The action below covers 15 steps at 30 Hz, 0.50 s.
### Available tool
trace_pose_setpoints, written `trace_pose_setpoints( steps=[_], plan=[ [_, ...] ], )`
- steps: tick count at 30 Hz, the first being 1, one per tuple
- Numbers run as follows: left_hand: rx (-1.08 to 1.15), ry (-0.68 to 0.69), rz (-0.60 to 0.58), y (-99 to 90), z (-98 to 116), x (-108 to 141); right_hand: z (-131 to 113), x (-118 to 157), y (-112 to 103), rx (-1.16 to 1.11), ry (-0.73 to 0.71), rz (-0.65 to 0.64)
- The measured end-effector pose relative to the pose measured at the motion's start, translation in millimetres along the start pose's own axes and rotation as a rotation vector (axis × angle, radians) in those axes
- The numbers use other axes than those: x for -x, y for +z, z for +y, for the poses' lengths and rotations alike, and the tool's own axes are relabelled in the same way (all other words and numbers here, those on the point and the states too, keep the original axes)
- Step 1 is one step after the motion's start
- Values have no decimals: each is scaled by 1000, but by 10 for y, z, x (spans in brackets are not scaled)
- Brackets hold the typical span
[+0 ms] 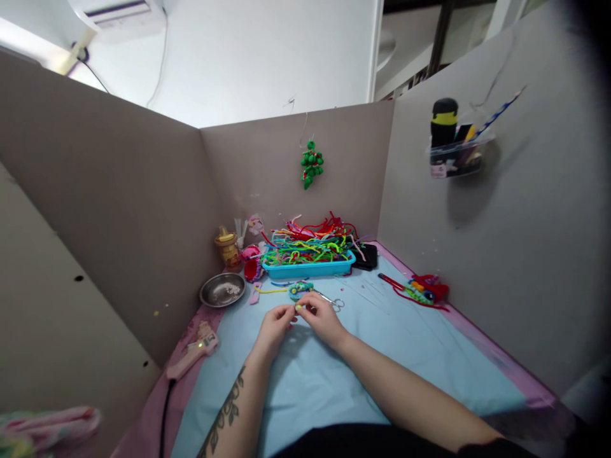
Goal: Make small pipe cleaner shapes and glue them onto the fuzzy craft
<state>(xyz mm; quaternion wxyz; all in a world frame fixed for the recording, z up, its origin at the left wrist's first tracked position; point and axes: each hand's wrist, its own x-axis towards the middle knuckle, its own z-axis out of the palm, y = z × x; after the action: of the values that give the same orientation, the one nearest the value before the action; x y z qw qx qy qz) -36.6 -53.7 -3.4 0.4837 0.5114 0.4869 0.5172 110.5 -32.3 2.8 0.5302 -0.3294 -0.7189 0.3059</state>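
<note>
My left hand and my right hand meet above the middle of the blue cloth, fingertips close together. Between the thumb and finger of my right hand is a small pale yellow piece, too small to name further. The left fingers are pinched right beside it; what they hold, if anything, is hidden. Just beyond the hands lies a teal piece made of fuzzy stems with yellow spots, a yellow stem reaching left from it. Scissors lie partly behind my right hand.
A blue tray heaped with coloured fuzzy stems stands at the back. To the left are a metal bowl with small white bits and a pink glue gun. A colourful fuzzy-stem figure lies right. Grey panels enclose the table.
</note>
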Motion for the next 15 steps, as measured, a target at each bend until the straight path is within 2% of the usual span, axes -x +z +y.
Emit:
trace_pose_setpoints(
  steps=[6,11,15],
  plan=[
    [130,-76,-41,6,36,38,81,40,38,53,-107,8],
    [65,-13,-65,6,32,36,116,63,61,98,-211,-50],
    [60,33,-75,5,54,42,91,72,59,91,-196,-60]
  ],
)
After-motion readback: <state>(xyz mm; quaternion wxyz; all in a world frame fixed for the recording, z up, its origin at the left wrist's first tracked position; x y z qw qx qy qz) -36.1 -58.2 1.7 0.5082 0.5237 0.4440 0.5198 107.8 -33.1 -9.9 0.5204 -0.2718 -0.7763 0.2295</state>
